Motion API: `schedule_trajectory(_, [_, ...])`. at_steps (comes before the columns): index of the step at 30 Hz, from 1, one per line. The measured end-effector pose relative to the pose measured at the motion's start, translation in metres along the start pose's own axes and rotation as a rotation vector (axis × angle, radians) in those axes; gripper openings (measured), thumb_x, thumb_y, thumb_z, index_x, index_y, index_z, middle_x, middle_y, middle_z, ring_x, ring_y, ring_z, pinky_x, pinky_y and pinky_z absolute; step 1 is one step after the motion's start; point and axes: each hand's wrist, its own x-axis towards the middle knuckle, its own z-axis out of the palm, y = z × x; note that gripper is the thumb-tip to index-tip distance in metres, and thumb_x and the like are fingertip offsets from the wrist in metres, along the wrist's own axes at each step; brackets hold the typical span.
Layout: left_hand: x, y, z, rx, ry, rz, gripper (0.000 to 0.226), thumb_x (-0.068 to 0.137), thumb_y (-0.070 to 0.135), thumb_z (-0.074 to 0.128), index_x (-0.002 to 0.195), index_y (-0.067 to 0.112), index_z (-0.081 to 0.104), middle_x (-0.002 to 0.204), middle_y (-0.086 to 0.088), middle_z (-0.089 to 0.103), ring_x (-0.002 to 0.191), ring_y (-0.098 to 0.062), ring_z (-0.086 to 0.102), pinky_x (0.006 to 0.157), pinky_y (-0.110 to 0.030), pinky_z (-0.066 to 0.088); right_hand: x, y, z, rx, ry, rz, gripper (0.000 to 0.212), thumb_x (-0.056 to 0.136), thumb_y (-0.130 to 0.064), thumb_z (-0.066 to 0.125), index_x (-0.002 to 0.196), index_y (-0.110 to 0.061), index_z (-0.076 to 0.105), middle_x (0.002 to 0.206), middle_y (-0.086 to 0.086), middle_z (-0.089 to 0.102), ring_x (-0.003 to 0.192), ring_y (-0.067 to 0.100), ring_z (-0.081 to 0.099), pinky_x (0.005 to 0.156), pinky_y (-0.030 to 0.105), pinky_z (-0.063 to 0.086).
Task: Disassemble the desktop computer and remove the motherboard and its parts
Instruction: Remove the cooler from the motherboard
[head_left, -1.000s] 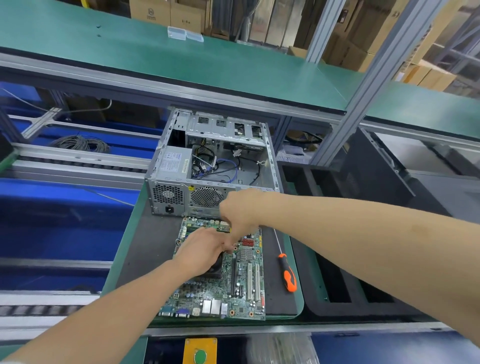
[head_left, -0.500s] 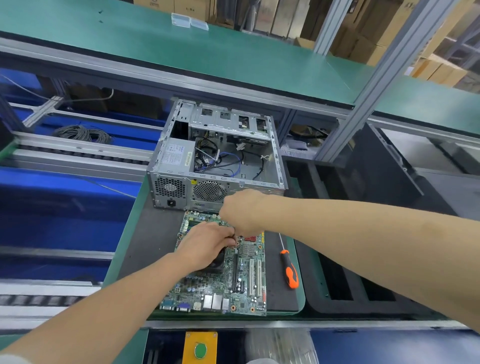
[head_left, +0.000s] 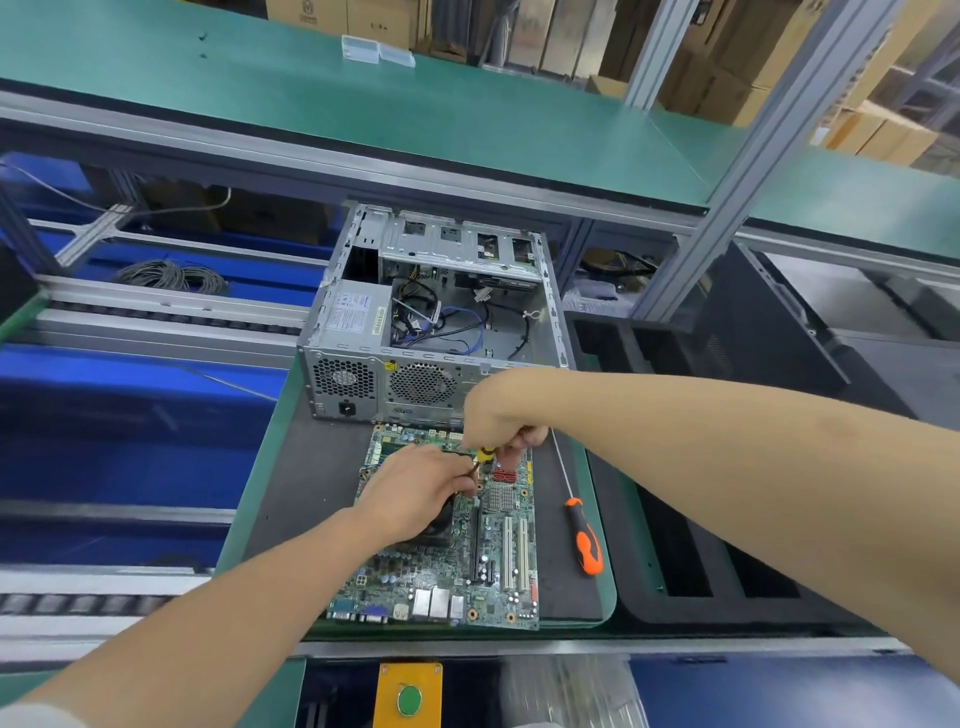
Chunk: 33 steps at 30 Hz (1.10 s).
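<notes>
so the motherboard (head_left: 441, 571) is out of the box and lying flat on the dark mat (head_left: 311, 493) on the green surface (head_left: 247, 519), right in front of the open computer case (head_left: 436, 384), with its port edge towards the camera. both hands are on the far half of the board. the left hand (head_left: 421, 493) sits over the black cooler fan (head_left: 436, 530) in the middle of the board. its fingers are curled in and the fingertips are bunched at a thin dark tip, but i can't tell if it's actually gripping anything. the right hand (head_left: 498, 415) is just beyond it, nearly touching, balled up round a small yellow tool (head_left: 485, 454). the tool's end pokes out below the fingers, right above the red connectors (head_left: 504, 474) near the board's far right corner. an orange screwdriver (head_left: 584, 540) lies on the mat just right of the board, apart from both hands. a black foam tray (head_left: 631, 571) sits further right, and there's a green button (head_left: 409, 699) on a yellow box at the near edge.
</notes>
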Motion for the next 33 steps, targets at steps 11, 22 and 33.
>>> schedule_trajectory(11, [0.003, -0.002, 0.002, -0.02, -0.025, -0.007, 0.021, 0.108, 0.039, 0.047, 0.115, 0.039, 0.067, 0.101, 0.011, 0.072, 0.097, -0.016, 0.063, 0.085, -0.039, 0.053, 0.001, 0.007, 0.019, -0.629, 0.526, -0.409, 0.019, 0.101, -0.027, 0.059, 0.113, -0.013, 0.062, 0.082, 0.002, 0.037, 0.058, 0.019, 0.039, 0.046, 0.03, 0.029])
schedule_trajectory(22, [0.0, 0.0, -0.002, -0.025, 0.011, 0.043, 0.021, 0.106, 0.044, 0.049, 0.109, 0.038, 0.068, 0.101, 0.018, 0.07, 0.099, -0.014, 0.065, 0.085, -0.038, 0.051, -0.009, 0.028, 0.038, -0.824, 0.606, -0.525, 0.029, 0.092, -0.016, 0.067, 0.12, -0.02, 0.062, 0.101, 0.005, 0.067, 0.09, 0.028, 0.065, 0.067, 0.038, 0.056])
schedule_trajectory(33, [0.004, -0.001, -0.028, 0.299, -0.401, 0.103, 0.08, 0.053, 0.073, 0.072, 0.112, 0.026, 0.042, 0.092, 0.011, 0.055, 0.08, -0.018, 0.058, 0.07, -0.042, 0.055, -0.022, 0.052, 0.048, -0.479, 0.478, -0.213, 0.021, 0.103, -0.031, 0.058, 0.113, -0.012, 0.059, 0.1, 0.007, 0.054, 0.084, 0.03, 0.058, 0.065, 0.04, 0.047])
